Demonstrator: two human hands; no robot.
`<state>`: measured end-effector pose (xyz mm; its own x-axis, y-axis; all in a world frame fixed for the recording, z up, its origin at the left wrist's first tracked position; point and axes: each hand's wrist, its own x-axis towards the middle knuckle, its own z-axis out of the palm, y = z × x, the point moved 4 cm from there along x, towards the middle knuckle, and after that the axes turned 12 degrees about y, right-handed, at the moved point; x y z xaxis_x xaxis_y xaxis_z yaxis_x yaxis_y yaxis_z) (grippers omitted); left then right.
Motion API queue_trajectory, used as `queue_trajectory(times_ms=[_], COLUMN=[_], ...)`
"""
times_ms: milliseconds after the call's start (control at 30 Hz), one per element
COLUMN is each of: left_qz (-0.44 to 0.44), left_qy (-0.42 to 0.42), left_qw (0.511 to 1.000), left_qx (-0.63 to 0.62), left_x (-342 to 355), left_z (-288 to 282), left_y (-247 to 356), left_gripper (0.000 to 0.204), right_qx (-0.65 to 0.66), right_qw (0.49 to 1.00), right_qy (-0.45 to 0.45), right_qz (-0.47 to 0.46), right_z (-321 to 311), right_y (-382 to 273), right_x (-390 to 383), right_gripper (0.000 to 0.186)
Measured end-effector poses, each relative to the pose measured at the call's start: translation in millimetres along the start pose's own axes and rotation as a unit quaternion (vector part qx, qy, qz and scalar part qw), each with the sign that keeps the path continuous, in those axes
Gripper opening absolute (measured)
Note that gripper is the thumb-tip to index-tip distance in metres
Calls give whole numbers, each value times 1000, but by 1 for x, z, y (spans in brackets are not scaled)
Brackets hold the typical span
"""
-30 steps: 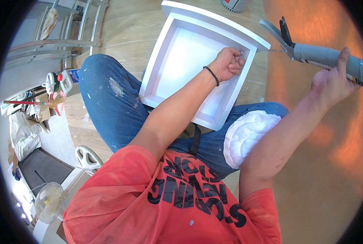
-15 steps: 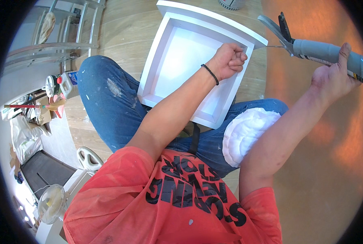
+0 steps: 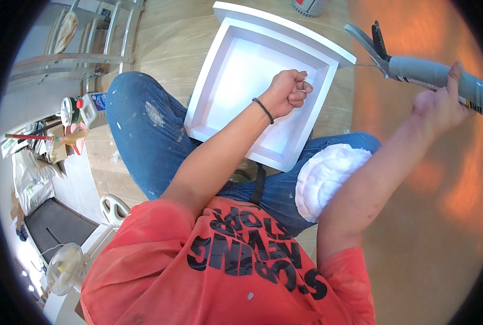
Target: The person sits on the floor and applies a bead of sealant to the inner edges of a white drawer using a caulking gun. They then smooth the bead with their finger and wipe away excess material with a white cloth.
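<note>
Head view, white drawer (image 3: 235, 81), left hand (image 3: 286, 94) above

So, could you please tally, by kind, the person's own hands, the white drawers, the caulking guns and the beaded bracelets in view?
Left hand and right hand: 2
White drawer: 1
Caulking gun: 1
Beaded bracelet: 1
Total: 5

A metal ladder (image 3: 90, 57) is at upper left. Below are a red-capped jug (image 3: 91, 115), a red-handled broom (image 3: 33, 137), a white bag (image 3: 31, 174) and a fan (image 3: 64, 268); a tin (image 3: 308, 6) stands at the top edge.
</note>
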<state>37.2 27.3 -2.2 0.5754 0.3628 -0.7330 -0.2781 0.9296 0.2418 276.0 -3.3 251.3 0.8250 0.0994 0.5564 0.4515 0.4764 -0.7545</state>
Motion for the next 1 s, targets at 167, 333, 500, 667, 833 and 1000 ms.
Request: queue_trajectory(times_ms=[167, 333, 500, 667, 833, 1000], left_qz=[15, -13, -31, -34, -41, -40], left_qy=[-36, -36, -62, -77, -86, -82], left_qw=[999, 999, 997, 996, 994, 995], left_qx=[-1, -23, -36, -32, -50, -47], left_x=[25, 38, 46, 51, 58, 56], left_z=[0, 3, 8, 13, 25, 28], left_y=[-4, -6, -7, -6, -1, -1], left_gripper=[51, 34, 9, 13, 18, 20], right_qx=[-25, -26, -23, -9, -5, -1], right_qw=[1000, 999, 1000, 1000, 1000, 1000], right_qy=[1, -5, -14, -24, -8, -13], right_qz=[-1, 18, -2, 12, 7, 5], right_z=[-6, -7, -8, -8, -6, -7], right_y=[0, 0, 1, 0, 1, 1], right_x=[-2, -4, -2, -2, -3, -1], right_gripper=[62, 64, 65, 65, 63, 61])
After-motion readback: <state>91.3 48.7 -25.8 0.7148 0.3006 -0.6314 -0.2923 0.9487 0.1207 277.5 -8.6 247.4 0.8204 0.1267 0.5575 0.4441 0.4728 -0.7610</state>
